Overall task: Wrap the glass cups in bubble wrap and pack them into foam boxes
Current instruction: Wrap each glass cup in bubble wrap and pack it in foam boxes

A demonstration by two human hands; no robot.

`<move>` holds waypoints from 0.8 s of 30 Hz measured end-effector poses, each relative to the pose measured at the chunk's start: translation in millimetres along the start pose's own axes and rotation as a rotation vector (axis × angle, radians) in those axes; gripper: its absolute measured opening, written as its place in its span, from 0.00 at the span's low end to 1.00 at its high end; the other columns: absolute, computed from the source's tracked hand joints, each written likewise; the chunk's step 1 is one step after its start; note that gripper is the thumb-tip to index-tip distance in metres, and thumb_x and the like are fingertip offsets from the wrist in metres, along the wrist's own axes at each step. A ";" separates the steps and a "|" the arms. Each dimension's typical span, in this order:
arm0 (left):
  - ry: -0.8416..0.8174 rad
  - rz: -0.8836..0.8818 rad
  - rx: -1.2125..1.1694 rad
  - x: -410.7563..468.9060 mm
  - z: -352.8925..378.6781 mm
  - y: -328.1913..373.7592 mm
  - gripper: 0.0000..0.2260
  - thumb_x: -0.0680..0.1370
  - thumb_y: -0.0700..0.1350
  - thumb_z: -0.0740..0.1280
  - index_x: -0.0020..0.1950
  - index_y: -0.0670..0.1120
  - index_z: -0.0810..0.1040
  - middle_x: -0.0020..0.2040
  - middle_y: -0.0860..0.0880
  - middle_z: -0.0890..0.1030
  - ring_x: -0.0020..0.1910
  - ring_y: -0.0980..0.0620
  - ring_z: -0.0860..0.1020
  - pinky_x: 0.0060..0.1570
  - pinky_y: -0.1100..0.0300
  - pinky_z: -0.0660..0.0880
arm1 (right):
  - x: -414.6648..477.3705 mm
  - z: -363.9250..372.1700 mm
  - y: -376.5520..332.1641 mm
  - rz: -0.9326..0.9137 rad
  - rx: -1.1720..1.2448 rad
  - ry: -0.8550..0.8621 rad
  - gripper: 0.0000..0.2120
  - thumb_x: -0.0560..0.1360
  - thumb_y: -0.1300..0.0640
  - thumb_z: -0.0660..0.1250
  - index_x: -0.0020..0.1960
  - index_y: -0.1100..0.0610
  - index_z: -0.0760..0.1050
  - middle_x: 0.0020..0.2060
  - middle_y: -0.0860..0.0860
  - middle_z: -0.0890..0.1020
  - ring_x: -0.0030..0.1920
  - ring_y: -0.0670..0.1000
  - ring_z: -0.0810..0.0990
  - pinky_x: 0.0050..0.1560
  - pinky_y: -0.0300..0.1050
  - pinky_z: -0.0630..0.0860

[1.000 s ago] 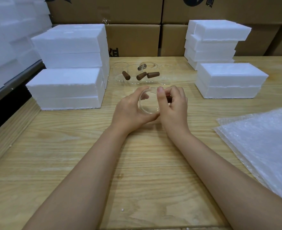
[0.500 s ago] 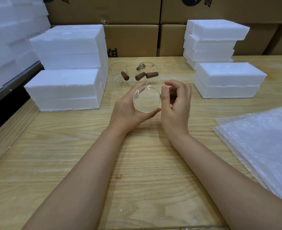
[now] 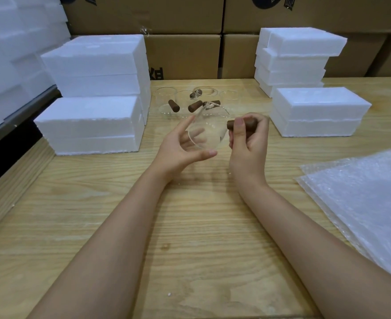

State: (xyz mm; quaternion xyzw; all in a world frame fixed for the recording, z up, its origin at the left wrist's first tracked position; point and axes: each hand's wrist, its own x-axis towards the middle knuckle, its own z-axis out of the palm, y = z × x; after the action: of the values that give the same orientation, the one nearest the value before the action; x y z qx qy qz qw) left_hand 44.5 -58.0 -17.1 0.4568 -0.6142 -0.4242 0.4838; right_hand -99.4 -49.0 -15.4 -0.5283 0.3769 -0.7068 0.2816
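Observation:
A clear glass cup (image 3: 209, 131) with a brown wooden handle (image 3: 247, 123) is held above the wooden table (image 3: 189, 226), tilted on its side with its mouth toward me. My left hand (image 3: 183, 148) cradles the glass body, thumb under the rim and fingers behind it. My right hand (image 3: 249, 139) grips the handle, fingers curled round it. Several more glass cups with brown handles (image 3: 185, 102) stand further back. A stack of bubble wrap sheets (image 3: 364, 203) lies at the right.
White foam boxes are stacked at the left (image 3: 93, 97) and right (image 3: 316, 111), with more foam (image 3: 298, 56) at the back right and far left. Cardboard cartons (image 3: 183, 38) line the back of the table.
The cup has been raised and turned, its mouth now tilted toward me. My right hand shifted from the rim to the wooden handle, and my left hand opened more around the body.

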 end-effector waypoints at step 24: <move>-0.038 -0.252 -0.529 4.9 3.6 7.6 0.27 0.73 0.57 0.63 0.62 0.38 0.76 0.57 0.40 0.82 0.57 0.44 0.80 0.65 0.51 0.73 | -13.8 17.0 -1.8 0.336 0.096 -0.087 0.24 0.67 0.55 0.76 0.52 0.51 0.63 0.47 0.50 0.72 0.42 0.43 0.78 0.42 0.32 0.75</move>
State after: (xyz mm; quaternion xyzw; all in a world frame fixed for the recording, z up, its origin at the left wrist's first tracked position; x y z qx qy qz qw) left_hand 39.3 -60.7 -9.3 0.3794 -0.4299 -0.6348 0.5180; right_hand -79.2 -41.0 -18.6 -0.4740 0.4133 -0.6435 0.4364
